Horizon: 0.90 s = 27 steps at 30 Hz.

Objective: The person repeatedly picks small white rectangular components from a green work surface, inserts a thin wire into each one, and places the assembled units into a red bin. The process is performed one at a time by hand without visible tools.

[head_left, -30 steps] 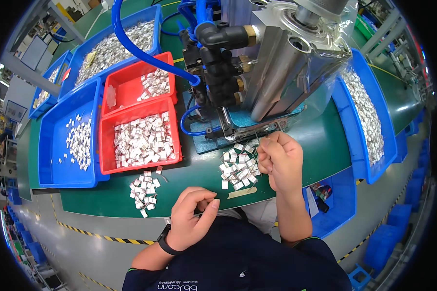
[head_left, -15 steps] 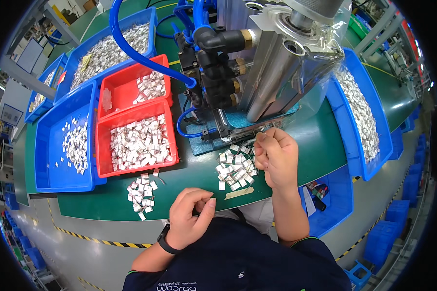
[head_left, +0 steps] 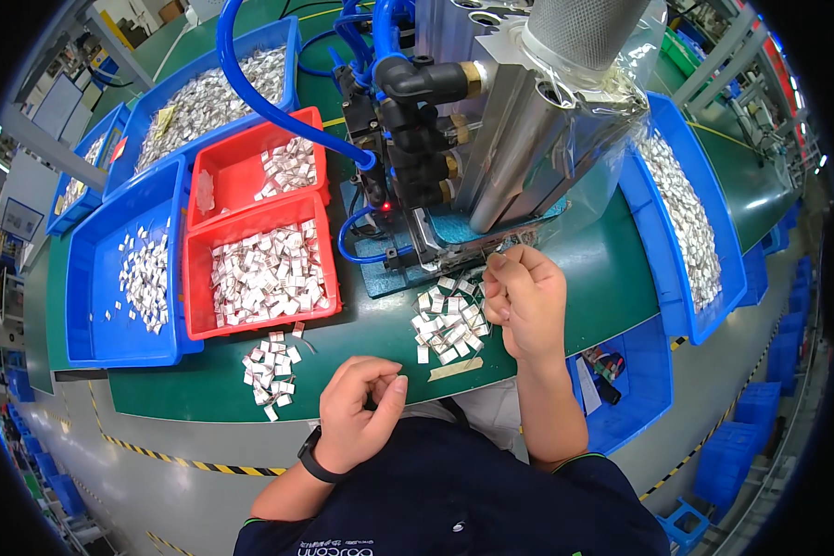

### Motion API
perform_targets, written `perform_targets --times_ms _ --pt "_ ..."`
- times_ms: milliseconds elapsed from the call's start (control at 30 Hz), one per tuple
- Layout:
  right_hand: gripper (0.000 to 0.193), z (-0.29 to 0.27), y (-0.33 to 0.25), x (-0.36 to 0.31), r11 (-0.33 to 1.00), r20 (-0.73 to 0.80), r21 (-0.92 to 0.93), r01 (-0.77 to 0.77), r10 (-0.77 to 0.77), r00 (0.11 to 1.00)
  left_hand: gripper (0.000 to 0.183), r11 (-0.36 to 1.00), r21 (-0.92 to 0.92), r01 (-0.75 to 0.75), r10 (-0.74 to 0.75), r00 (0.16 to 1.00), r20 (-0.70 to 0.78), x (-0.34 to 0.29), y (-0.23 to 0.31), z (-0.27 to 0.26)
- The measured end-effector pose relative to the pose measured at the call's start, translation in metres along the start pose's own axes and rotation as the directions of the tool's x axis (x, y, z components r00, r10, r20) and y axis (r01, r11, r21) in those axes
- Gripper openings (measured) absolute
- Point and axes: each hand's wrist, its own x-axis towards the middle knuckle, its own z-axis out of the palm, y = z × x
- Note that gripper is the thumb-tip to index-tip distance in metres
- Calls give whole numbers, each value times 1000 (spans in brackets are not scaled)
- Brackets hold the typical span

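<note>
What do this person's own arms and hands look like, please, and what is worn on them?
Both hands are bare, without gloves: the left hand and the right hand. A black band-shaped wristwatch circles the left wrist. The forearms are uncovered; short dark navy sleeves end near the elbows.

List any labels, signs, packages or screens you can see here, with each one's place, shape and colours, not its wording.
Sign: far left edge, upright pale rectangle with dark marks.
Tape strip: green table, below the small metal parts, narrow tan rectangle.
Plastic wrap: round the grey machine, clear and crinkled.
No screens visible.
</note>
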Motion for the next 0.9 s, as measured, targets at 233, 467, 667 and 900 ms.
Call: perform_targets --times_ms 233,467,667,900 --pt "15 -3 0 -3 999 28 -26 20 -20 999 16 1000 10 -22 22 1000 -14 0 1 1" --pt "6 14 0 -42 984 342 -169 57 5 940 18 758 -542 362 -316 932 180 21 32 -4" --pt "8 20 9 -47 961 430 -264 86 37 902 17 522 -756 395 -360 906 225 40 34 4" --pt "13 23 18 -51 918 427 -347 192 -27 904 13 493 -791 361 -369 911 186 38 28 4"
